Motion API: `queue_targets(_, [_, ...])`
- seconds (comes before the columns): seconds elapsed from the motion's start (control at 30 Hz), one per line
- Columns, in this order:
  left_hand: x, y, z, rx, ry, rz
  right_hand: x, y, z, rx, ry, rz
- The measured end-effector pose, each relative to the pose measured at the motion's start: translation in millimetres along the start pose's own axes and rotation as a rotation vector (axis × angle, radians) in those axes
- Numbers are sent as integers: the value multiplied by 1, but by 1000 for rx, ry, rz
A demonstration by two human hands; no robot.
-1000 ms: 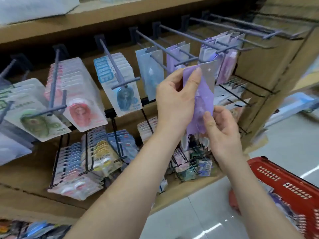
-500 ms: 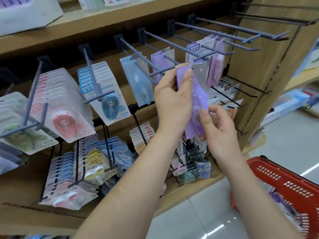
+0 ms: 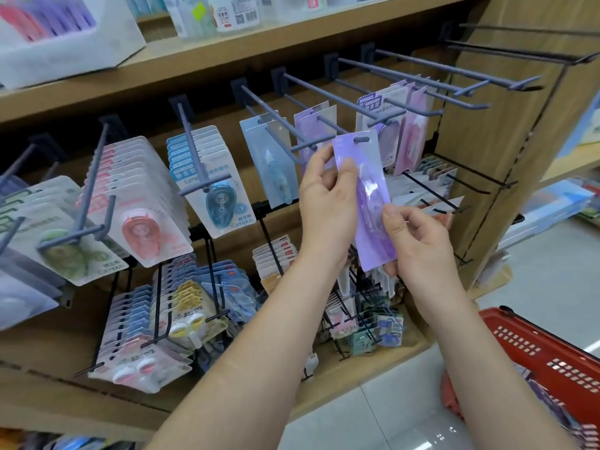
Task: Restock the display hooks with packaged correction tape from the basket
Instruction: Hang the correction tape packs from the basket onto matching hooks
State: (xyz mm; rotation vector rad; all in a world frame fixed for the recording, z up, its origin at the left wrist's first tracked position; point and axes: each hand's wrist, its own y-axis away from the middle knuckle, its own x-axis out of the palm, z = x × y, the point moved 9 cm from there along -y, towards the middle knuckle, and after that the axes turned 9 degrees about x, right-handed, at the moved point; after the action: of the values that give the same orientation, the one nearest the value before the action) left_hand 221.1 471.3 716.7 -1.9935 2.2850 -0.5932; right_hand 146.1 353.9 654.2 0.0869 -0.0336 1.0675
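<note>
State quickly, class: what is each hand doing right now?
Left hand: holds the purple correction tape package by its upper part.
Right hand: pinches the same package's lower end.

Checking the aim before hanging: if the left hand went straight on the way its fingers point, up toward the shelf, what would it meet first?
Probably the tip of the grey hook carrying hanging purple packs, just above the left hand pinching the purple correction tape pack; depth is unclear.
</note>
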Motion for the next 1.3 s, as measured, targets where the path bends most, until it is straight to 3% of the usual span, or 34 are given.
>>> queue_targets(0.17, [-12,8,2,5,-268,155,11,-10,-3,81,-74,72])
queue_targets(0.27, [-25,4,2,39,-451,122,18,-15,-4,101,-101,73])
queue_targets(0.4, [-39,-23,11,-47,-529,49,16,-18,-11,87,92,-25])
queue_targets(0.53, [-42,-47,27,-28,-709,128,3,-3,-22,90,161,-91])
queue_targets(0.67, [-47,-40,35,63,-798,195,-8,22,-39,126,222,-136])
queue_targets(0.77, [-60,-8,36,167,-710,193,-26,45,-52,157,316,-175])
queue_targets(0.9, [-51,51,62,168,-633,447,-69,83,-84,234,620,-211])
queue_targets(1.03, [-22,117,112,98,-610,740,-127,134,-140,457,922,-183])
queue_targets(1.17, [26,174,160,141,-655,999,-203,193,-181,640,911,-327])
queue_targets(1.3, [77,212,202,93,-670,1127,-274,235,-209,741,804,-493])
